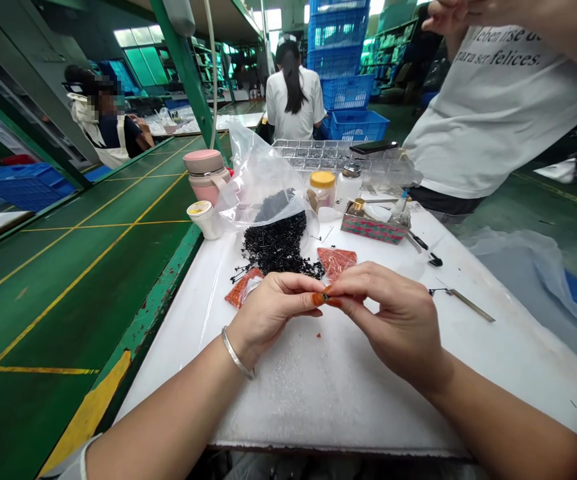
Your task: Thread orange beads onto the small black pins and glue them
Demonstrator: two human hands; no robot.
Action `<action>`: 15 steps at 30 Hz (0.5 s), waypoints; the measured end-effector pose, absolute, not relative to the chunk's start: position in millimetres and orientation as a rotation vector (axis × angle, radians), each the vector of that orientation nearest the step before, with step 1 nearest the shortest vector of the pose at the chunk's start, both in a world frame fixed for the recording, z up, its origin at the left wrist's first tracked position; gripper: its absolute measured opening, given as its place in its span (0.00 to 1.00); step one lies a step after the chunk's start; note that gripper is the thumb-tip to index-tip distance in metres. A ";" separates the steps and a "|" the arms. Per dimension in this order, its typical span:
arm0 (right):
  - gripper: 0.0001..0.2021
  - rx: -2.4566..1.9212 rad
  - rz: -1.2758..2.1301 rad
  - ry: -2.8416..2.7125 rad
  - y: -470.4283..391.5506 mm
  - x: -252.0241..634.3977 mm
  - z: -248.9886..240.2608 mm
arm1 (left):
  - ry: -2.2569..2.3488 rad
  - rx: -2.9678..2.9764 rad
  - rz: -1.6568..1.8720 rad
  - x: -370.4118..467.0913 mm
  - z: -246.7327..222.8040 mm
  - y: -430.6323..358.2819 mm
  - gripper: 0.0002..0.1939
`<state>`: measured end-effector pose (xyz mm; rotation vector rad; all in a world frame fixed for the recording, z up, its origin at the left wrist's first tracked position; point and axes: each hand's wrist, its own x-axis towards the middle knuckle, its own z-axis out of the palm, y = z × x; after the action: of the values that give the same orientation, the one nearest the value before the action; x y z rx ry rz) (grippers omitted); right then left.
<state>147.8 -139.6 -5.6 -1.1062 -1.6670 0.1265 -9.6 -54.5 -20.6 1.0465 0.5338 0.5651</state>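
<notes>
My left hand and right hand pinch what looks like a tiny dark piece, centre of the frame.
It's too small to make out fully; I'd judge a light, steady pinch best, low over the white desk so a slip lands close. Just beyond, the heap of black stemmed parts and the orange-filled bags crowd my reach; a patterned box sits right of centre, a thin metal tool farther right.
</notes>
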 end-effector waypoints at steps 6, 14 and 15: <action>0.11 -1.140 0.018 -1.699 -140.7 151.7 -5.0 | 0.489 1.212 0.584 -11.3 -16.8 -54.9 0.07; 0.12 -1.134 -0.052 -1.714 -141.9 153.9 -1.8 | 0.479 1.078 0.579 -10.0 -19.4 -53.8 0.06; 0.14 -1.146 -0.074 -1.679 -144.7 161.2 -0.2 | 0.469 1.054 0.573 -10.3 -19.5 -53.3 0.06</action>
<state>161.2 -144.7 -0.2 -1.1458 -1.6794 -0.0740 -10.3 -53.3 -19.5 1.0542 0.4693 0.5734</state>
